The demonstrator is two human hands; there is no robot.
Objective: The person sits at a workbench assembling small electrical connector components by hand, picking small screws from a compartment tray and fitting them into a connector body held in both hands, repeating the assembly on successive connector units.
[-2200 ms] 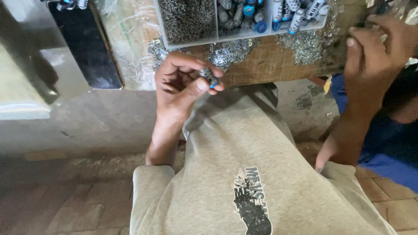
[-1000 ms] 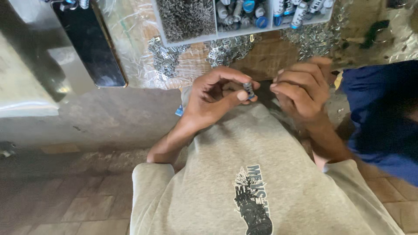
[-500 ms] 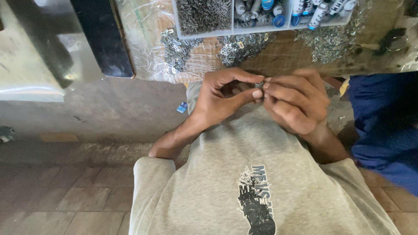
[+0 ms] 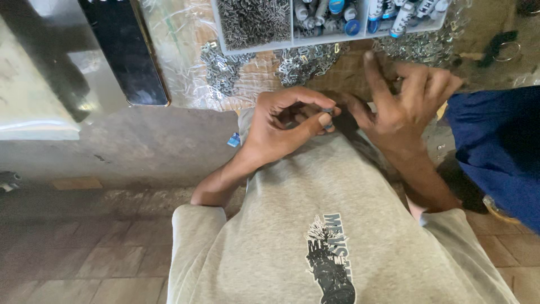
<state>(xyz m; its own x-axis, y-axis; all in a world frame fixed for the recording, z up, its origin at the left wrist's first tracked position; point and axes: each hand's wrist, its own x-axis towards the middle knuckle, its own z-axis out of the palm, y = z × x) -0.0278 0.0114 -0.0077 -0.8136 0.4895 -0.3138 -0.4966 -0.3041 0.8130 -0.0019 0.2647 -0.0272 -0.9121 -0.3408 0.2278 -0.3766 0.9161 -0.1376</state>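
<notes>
My left hand [image 4: 284, 125] pinches a small dark metal part [image 4: 327, 111] between thumb and forefinger, just above my grey shirt. My right hand [image 4: 404, 101] hovers a little to its right with the fingers spread and nothing in them, over loose silver metal pieces [image 4: 419, 46] on the wooden table edge.
A white divided tray [image 4: 292, 40] at the top holds tiny metal pins and blue-capped cylinders. More silver clips [image 4: 219, 67] lie on clear plastic sheet. A black slab [image 4: 126, 50] stands at the left. A person in blue [image 4: 500, 146] sits at the right. Tiled floor lies below.
My right hand came over to the left hand, met it at the small part, then pulled away to the right and opened. The left hand kept its pinch.
</notes>
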